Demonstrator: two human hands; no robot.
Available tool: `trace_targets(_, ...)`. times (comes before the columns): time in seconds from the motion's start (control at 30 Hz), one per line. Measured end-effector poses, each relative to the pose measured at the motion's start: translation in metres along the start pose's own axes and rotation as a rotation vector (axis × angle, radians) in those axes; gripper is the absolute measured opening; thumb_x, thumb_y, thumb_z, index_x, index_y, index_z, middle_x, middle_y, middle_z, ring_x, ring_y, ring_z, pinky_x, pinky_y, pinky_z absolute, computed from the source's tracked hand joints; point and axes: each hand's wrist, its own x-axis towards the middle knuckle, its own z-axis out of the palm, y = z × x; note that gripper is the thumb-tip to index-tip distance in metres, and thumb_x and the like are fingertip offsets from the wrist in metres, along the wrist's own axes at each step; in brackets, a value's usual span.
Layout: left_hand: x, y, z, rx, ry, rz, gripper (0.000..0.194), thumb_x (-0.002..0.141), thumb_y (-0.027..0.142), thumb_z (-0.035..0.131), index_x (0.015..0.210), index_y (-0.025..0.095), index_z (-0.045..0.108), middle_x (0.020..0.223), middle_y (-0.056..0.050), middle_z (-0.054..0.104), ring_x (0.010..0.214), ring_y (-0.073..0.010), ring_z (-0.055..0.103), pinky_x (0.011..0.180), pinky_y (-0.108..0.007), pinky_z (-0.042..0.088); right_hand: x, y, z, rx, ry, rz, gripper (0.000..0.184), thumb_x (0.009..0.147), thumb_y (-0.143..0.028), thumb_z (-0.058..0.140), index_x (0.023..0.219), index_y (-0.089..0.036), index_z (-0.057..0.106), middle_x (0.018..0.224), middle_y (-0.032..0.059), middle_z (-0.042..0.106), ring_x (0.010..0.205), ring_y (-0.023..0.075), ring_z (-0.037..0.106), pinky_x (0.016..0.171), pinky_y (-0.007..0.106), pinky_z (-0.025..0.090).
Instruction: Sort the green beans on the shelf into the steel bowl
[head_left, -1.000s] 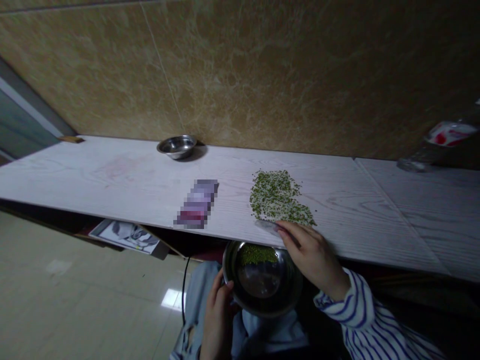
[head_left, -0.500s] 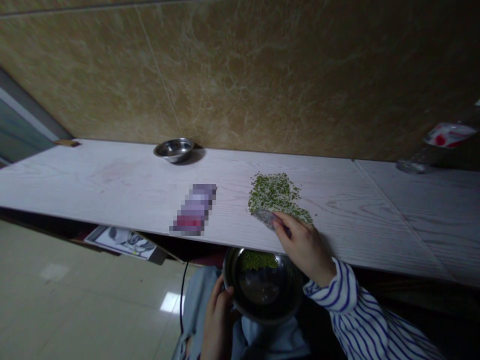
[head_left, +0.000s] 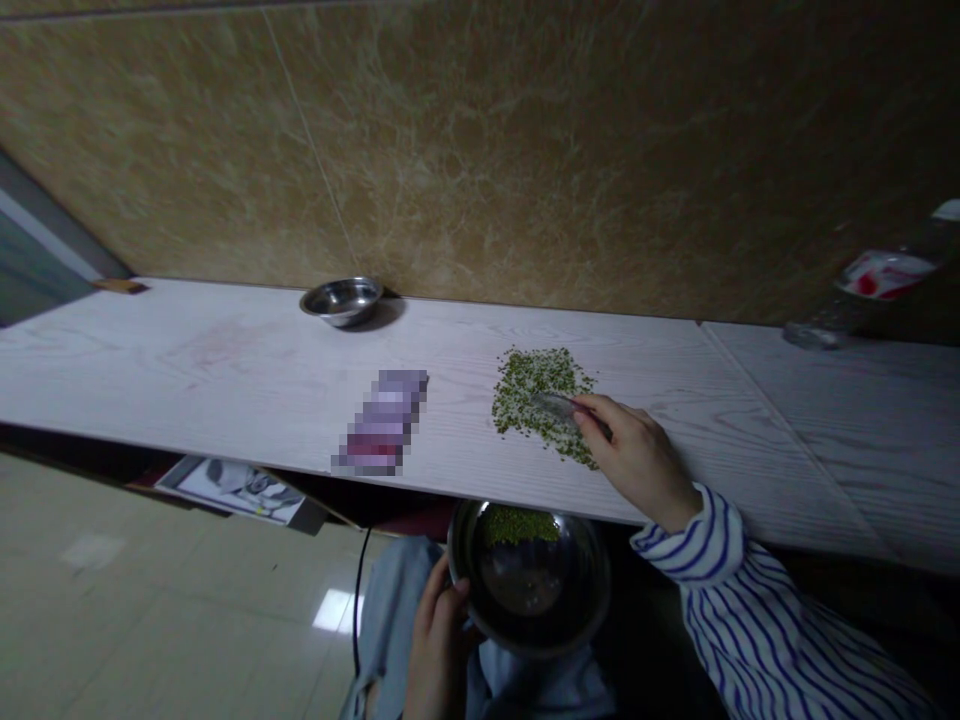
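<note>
My right hand (head_left: 626,445) pinches a small, flat, greyish piece (head_left: 553,405) over the green beans (head_left: 529,385) spread on the white wood-grain tabletop (head_left: 457,430). Blur hides exactly what that piece is; its free end points left among the beans. Below the table edge, my left hand (head_left: 442,620) grips the left rim of a large metal bowl (head_left: 525,640). The bowl is held above my lap, with a heap of green beans (head_left: 517,524) along its far inner side.
A smaller metal bowl (head_left: 341,318) stands near the wall. Left of the beans lies a pixelated purple rectangular item (head_left: 386,420). A clear bottle (head_left: 874,280) with a red-and-white label stands at the right. An open drawer (head_left: 240,490) juts out below the tabletop.
My right hand has moved right and slightly away from the table edge, carrying the grey piece over the middle of the beans. My left hand keeps its grip on the bowl.
</note>
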Motion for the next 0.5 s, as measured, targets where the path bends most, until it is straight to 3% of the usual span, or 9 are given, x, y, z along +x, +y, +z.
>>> trace_targets(0.3,0.004,-0.004,-0.004,0.006,0.005,0.004,0.061,0.073,0.045,0.070,0.130,0.023,0.065,0.127,-0.014,0.069,0.118,-0.0364,0.061,0.081,-0.040,0.057,0.008,-0.012,0.015,-0.034,-0.119,-0.121,0.023,0.096,-0.016,0.050,0.108,-0.020,0.069,0.101,0.0095,0.078,0.089,0.0232,0.072,0.081,0.038,0.050)
trace_targets(0.5,0.002,-0.002,-0.004,-0.018,-0.013,0.017,0.062,0.074,0.048,0.070,0.130,0.023,0.065,0.130,-0.014,0.067,0.118,-0.0361,0.061,0.083,-0.040,0.056,0.002,-0.017,0.006,-0.019,-0.152,-0.174,0.022,0.096,-0.014,0.051,0.104,-0.021,0.070,0.095,0.0066,0.079,0.085,0.0213,0.072,0.082,0.036,0.045)
